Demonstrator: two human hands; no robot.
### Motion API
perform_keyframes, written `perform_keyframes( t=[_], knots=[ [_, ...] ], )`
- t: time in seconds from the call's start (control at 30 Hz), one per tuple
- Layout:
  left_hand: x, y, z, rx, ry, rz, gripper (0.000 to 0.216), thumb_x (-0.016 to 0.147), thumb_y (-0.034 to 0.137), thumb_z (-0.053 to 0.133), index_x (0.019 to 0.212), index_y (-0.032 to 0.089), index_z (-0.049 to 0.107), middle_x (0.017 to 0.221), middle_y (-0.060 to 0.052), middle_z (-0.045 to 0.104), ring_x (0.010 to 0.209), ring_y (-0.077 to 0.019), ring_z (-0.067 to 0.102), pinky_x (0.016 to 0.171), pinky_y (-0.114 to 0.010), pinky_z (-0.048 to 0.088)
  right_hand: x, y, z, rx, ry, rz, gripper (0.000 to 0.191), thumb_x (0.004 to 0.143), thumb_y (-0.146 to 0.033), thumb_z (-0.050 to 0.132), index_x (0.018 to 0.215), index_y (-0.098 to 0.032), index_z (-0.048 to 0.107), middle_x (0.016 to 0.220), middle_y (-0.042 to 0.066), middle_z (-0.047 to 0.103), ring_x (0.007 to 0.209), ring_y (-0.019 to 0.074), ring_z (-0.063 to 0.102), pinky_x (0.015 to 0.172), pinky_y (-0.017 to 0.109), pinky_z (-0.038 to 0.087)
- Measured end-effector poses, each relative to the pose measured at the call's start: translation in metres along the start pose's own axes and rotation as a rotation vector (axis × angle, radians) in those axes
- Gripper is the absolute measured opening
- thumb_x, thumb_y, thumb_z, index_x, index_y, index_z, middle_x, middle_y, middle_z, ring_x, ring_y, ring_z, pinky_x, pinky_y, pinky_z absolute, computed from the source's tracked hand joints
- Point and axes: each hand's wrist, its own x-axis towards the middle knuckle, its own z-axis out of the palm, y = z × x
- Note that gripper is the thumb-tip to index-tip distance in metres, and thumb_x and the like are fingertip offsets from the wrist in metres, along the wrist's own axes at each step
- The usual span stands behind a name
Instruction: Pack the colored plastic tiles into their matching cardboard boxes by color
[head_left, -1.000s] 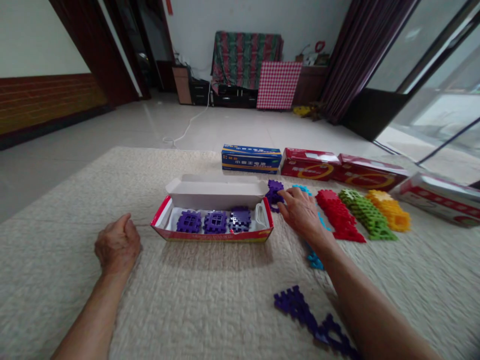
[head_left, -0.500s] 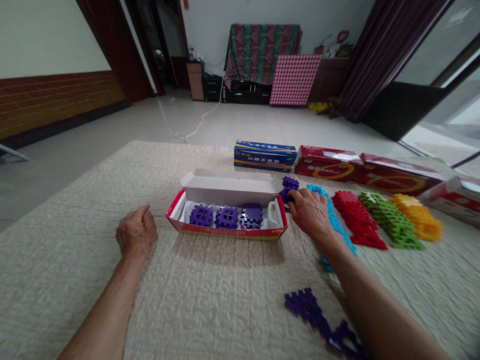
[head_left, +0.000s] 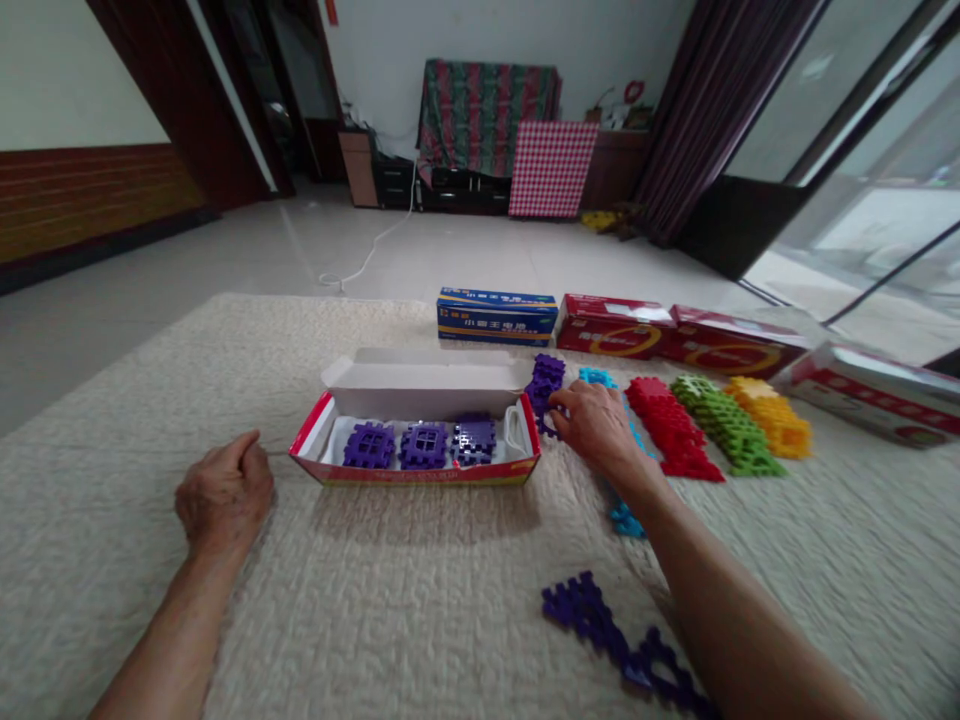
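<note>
My left hand (head_left: 227, 495) rests on the quilted cover as a loose fist, to the left of the open box; nothing shows in it. An open red-and-white cardboard box (head_left: 420, 478) holds three purple interlocking plastic blocks (head_left: 424, 445) in a row and a white loop. Just right of the box, my right hand (head_left: 596, 425) has its fingertips closed on a purple plastic building piece (head_left: 551, 420), at the near end of a row of purple pieces (head_left: 547, 372). More purple pieces (head_left: 600, 625) lie near my right forearm. Light blue pieces (head_left: 598, 377) are partly hidden under my right hand.
Rows of red (head_left: 671, 430), green (head_left: 724, 425) and yellow pieces (head_left: 772, 415) lie to the right. Behind stand a blue box (head_left: 496, 320), two red boxes (head_left: 615, 325) and a white-and-red box (head_left: 874, 390). The quilted cover (head_left: 390, 610) spreads beneath everything.
The view has turned a little to the right, so things appear shifted left. My right hand remains at the purple row, drawn slightly nearer along it. My left hand stays a fist.
</note>
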Motion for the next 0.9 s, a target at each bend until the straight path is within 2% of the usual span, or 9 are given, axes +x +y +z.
perform_keyframes(
  t=[0.17,0.27,0.33,0.4,0.5,0.57,0.67,0.77,0.9],
  knots=[
    [0.0,0.004,-0.002,-0.022,-0.002,-0.032,0.04,0.089,0.031,0.047,0.113,0.015,0.075,0.11,-0.014,0.076,0.098,-0.0302,0.069,0.085,-0.042,0.053,-0.006,-0.005,-0.011,0.064,-0.224,-0.042,0.022,0.084,-0.02,0.056,0.09,-0.021,0.077,0.092,0.01,0.076,0.082,0.0228,0.068,0.068,0.03,0.042],
    [0.0,0.004,-0.002,-0.034,-0.008,-0.03,0.04,0.089,0.032,0.047,0.113,0.015,0.075,0.112,-0.014,0.075,0.1,-0.0302,0.069,0.087,-0.042,0.053,-0.01,-0.008,-0.009,0.049,-0.269,-0.077,0.025,0.086,-0.017,0.051,0.085,-0.019,0.076,0.09,0.011,0.075,0.08,0.0213,0.069,0.065,0.029,0.043],
    [0.0,0.003,-0.001,-0.034,-0.005,-0.032,0.04,0.089,0.032,0.047,0.112,0.016,0.075,0.111,-0.013,0.075,0.099,-0.0291,0.069,0.087,-0.041,0.053,-0.013,-0.007,-0.007,0.067,-0.254,-0.114,0.027,0.09,-0.021,0.048,0.089,-0.018,0.075,0.093,0.012,0.074,0.082,0.0215,0.069,0.068,0.029,0.045],
    [0.0,0.002,-0.001,-0.026,-0.002,-0.031,0.039,0.089,0.033,0.047,0.112,0.017,0.075,0.109,-0.012,0.076,0.097,-0.0279,0.069,0.086,-0.04,0.053,-0.015,-0.004,-0.008,0.127,-0.259,-0.172,0.024,0.09,-0.028,0.053,0.098,-0.018,0.073,0.099,0.012,0.073,0.088,0.0225,0.069,0.072,0.029,0.047],
    [0.0,0.0,0.0,-0.007,-0.015,-0.024,0.04,0.089,0.034,0.046,0.113,0.018,0.075,0.109,-0.012,0.075,0.095,-0.0274,0.069,0.085,-0.039,0.053,-0.019,-0.005,-0.011,0.179,-0.303,-0.218,0.037,0.079,-0.031,0.068,0.113,-0.017,0.069,0.111,0.014,0.069,0.098,0.0253,0.067,0.08,0.031,0.049],
    [0.0,0.001,-0.001,0.002,-0.026,-0.027,0.041,0.089,0.034,0.046,0.114,0.017,0.074,0.11,-0.013,0.075,0.096,-0.0279,0.069,0.084,-0.039,0.053,-0.021,-0.009,-0.013,0.162,-0.318,-0.203,0.04,0.076,-0.026,0.07,0.114,-0.016,0.068,0.113,0.015,0.067,0.1,0.0264,0.066,0.082,0.032,0.049],
    [0.001,0.002,-0.002,0.003,-0.028,-0.024,0.041,0.089,0.032,0.045,0.112,0.015,0.075,0.11,-0.015,0.075,0.096,-0.0285,0.069,0.084,-0.039,0.052,-0.021,-0.01,-0.01,0.153,-0.318,-0.208,0.031,0.076,-0.019,0.066,0.107,-0.016,0.07,0.11,0.015,0.067,0.098,0.0253,0.066,0.083,0.032,0.05],
    [0.001,0.002,-0.001,-0.004,-0.015,0.007,0.04,0.089,0.03,0.045,0.11,0.015,0.075,0.106,-0.013,0.076,0.094,-0.0268,0.068,0.083,-0.038,0.052,-0.018,0.002,-0.006,0.14,-0.281,-0.219,0.03,0.077,-0.022,0.065,0.106,-0.014,0.07,0.107,0.016,0.068,0.096,0.0257,0.066,0.084,0.034,0.051],
    [-0.001,-0.001,0.002,-0.031,0.014,0.019,0.038,0.09,0.033,0.045,0.109,0.019,0.075,0.105,-0.01,0.076,0.093,-0.0251,0.068,0.083,-0.036,0.051,-0.014,0.023,-0.023,0.17,-0.074,-0.183,0.044,0.077,-0.035,0.068,0.117,-0.017,0.067,0.108,0.014,0.07,0.094,0.0274,0.067,0.082,0.038,0.053]
  ],
)
